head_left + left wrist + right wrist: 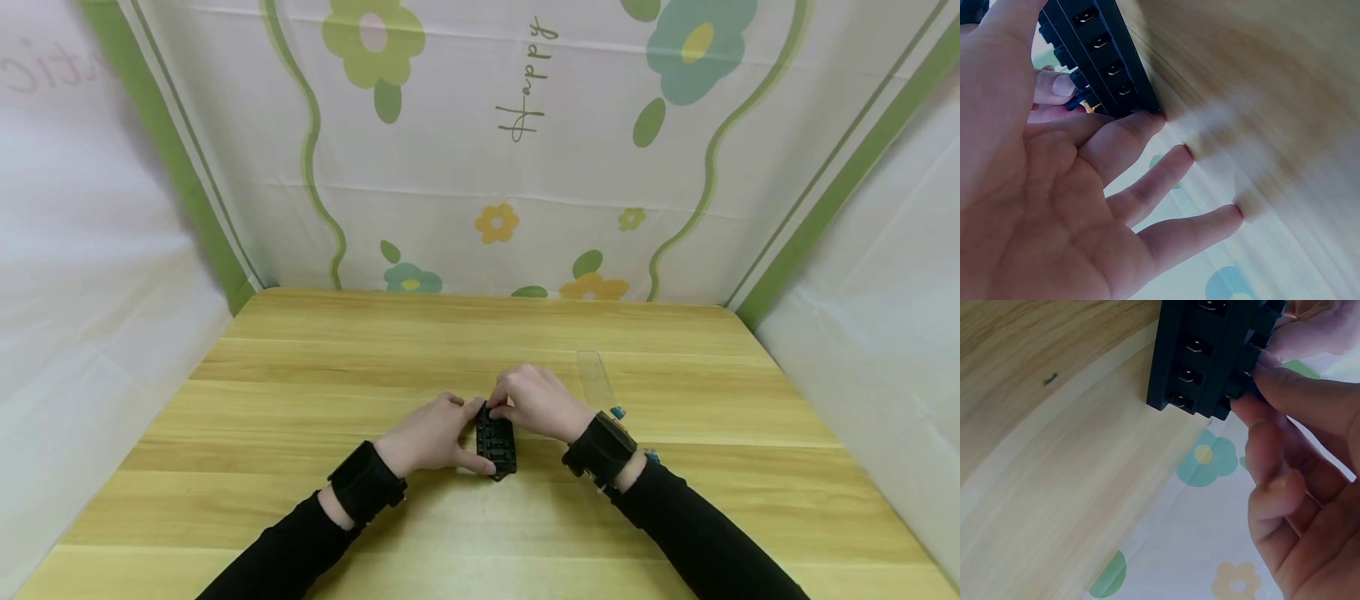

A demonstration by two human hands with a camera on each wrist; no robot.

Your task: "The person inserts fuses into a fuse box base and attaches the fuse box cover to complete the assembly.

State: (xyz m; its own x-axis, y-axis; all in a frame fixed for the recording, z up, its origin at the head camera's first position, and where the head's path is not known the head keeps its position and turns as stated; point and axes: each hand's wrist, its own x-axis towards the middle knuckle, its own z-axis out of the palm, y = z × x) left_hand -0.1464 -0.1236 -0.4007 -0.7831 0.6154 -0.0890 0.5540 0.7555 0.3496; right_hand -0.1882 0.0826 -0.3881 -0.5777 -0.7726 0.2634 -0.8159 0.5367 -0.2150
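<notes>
A black fuse block (498,450) stands on the wooden table, with a row of square recesses holding metal nuts along its side. My left hand (429,435) grips it lengthwise, thumb at the near end and index finger at the far end. In the left wrist view its other fingers stretch out with their tips at the tabletop. At the block's far end, the thumb and fingers of my right hand (538,402) pinch a small dark blue piece (1076,101), seemingly a blade fuse, against the block's top. Most of that piece is hidden by the fingertips.
A clear plastic strip (595,375) lies beyond my right wrist. One small blue piece (617,412) is beside its near end, and another (652,456) shows past the right forearm. A flower-printed cloth (442,167) hangs along the table's back edge.
</notes>
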